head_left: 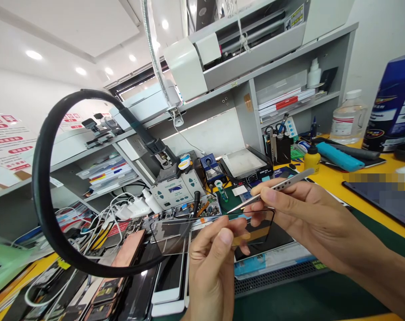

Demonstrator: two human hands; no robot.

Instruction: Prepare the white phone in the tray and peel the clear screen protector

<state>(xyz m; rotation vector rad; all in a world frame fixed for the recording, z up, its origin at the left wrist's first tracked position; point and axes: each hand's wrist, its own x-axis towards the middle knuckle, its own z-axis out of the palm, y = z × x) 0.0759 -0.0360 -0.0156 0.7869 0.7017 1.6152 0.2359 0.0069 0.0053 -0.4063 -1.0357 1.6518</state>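
Observation:
My left hand [210, 263] pinches a thin, clear glass screen panel [175, 236] with a black border, holding it up flat above the bench. My right hand [302, 214] grips silver tweezers [272, 189] whose tip points left, onto the panel's top edge. Both hands are close together at the centre of the head view. Several phones [169, 278] lie face up on the bench just below the panel.
A thick black hose [42, 187] loops across the left. A rework station [177, 189] with white chargers and cables stands behind. A yellow-capped bottle [312, 157], blue tool [339, 157], clear bottle [347, 118] and tablet [389, 196] sit right. Grey shelves [255, 80] rise behind.

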